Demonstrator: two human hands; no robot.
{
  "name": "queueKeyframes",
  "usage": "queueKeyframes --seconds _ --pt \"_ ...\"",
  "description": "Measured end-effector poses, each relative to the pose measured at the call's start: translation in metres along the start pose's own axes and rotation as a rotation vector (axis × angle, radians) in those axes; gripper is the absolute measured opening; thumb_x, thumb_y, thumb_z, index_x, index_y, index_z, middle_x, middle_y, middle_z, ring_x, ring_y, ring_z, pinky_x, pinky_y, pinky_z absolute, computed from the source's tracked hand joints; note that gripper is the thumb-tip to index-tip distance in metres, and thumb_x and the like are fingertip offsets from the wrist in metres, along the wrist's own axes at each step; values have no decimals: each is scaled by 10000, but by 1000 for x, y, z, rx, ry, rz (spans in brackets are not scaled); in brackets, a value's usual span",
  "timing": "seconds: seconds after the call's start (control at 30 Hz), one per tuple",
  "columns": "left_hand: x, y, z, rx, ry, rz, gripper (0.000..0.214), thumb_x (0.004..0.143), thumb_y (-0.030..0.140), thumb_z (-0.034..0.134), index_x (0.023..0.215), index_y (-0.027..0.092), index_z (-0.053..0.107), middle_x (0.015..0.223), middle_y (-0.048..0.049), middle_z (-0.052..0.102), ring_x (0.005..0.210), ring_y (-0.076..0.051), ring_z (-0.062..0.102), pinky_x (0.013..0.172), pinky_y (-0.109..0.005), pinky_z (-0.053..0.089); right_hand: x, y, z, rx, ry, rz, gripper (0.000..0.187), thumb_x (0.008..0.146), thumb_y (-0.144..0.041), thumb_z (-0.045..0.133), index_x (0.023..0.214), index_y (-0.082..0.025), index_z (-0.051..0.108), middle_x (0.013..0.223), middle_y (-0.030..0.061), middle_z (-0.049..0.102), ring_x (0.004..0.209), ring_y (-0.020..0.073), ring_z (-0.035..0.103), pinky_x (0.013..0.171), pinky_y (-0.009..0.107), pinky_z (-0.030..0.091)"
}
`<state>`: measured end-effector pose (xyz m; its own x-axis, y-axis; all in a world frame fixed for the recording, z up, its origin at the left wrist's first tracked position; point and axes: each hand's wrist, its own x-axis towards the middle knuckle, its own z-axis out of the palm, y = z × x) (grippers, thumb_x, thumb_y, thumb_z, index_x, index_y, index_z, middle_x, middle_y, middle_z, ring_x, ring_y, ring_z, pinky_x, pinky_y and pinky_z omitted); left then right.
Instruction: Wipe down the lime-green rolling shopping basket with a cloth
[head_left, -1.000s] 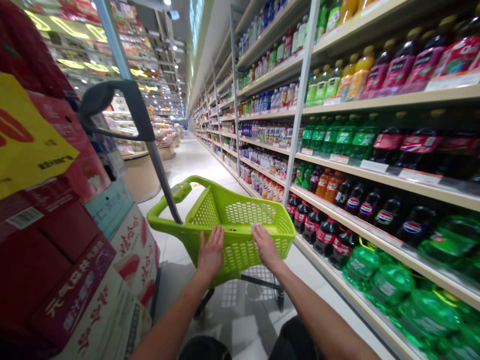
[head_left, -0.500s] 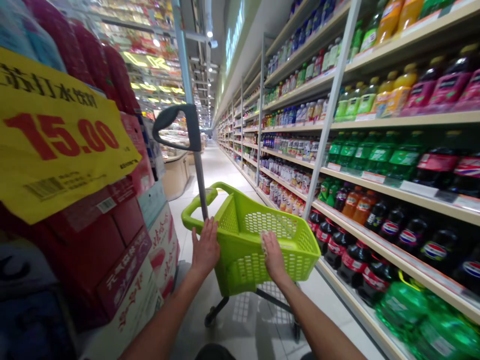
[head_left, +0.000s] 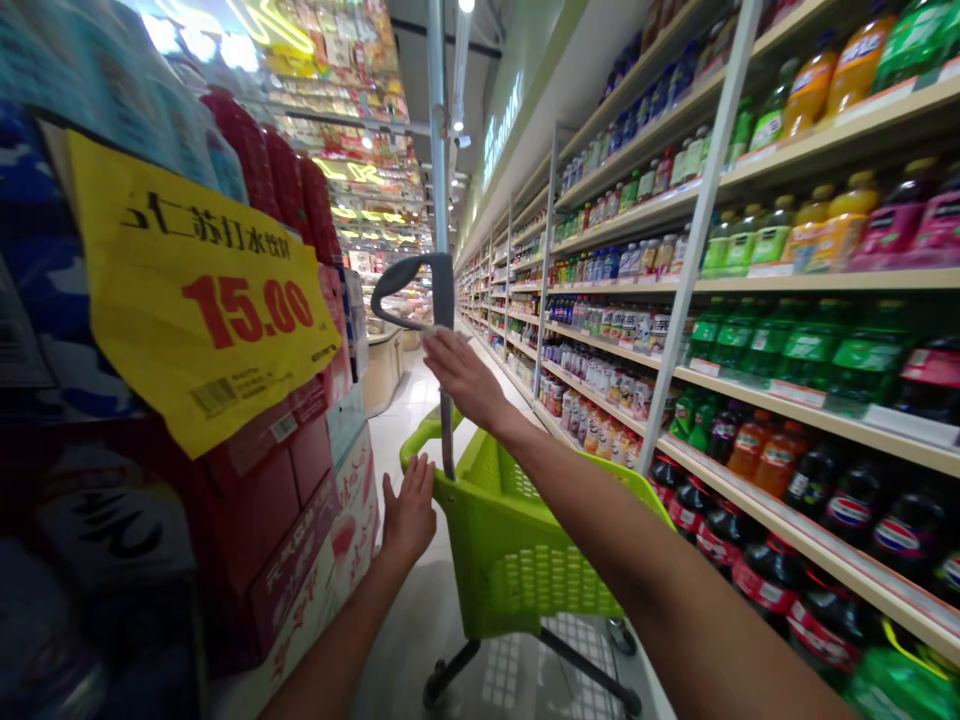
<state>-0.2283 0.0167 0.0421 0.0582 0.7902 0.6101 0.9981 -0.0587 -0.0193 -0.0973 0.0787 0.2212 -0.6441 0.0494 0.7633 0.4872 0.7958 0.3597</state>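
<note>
A lime-green wheeled shopping basket (head_left: 525, 540) stands in the aisle just ahead of me. Its grey pull handle (head_left: 409, 285) rises on a metal pole (head_left: 448, 400) from the basket's near left corner. My left hand (head_left: 409, 510) rests against the basket's near left rim, fingers stretched out. My right hand (head_left: 465, 375) is raised, fingers extended, reaching to just below the grey handle beside the pole; it grips nothing.
Stacked red and white drink cartons (head_left: 292, 520) with a yellow 15.00 price sign (head_left: 202, 300) crowd my left. Long shelves of soda bottles (head_left: 787, 470) line the right. The tiled aisle floor (head_left: 420, 390) runs ahead between them.
My right hand has lifted off the basket's rim and risen toward the grey handle. The view has swung left and closer to the carton stack. My left hand stays on the rim.
</note>
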Motion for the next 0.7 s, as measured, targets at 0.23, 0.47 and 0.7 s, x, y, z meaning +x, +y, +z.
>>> queueKeyframes --seconds 0.23,0.47,0.7 --pt "3 -3 -2 -18 -29 29 650 637 47 337 1283 91 378 1384 -96 315 1297 -220 242 1046 -542 89 -90 -38 31 55 -226 -237 318 872 -127 369 1157 -78 501 1244 95 505 1307 185 208 1067 371 277" --pt "2 -3 -2 11 -5 50 659 630 56 359 1286 105 377 1405 -92 272 1305 -234 218 1048 -533 93 -39 -8 16 58 -5 8 360 891 -106 291 1216 -125 447 1373 71 354 1333 165 1 1094 448 152" --pt "-4 -7 -7 7 -40 92 655 644 48 358 1296 102 360 1409 -90 265 1308 -212 210 1064 -477 104 -149 -65 50 123 -239 -20 373 844 -97 385 1205 -104 480 1283 99 470 1301 199 225 1058 378 292"
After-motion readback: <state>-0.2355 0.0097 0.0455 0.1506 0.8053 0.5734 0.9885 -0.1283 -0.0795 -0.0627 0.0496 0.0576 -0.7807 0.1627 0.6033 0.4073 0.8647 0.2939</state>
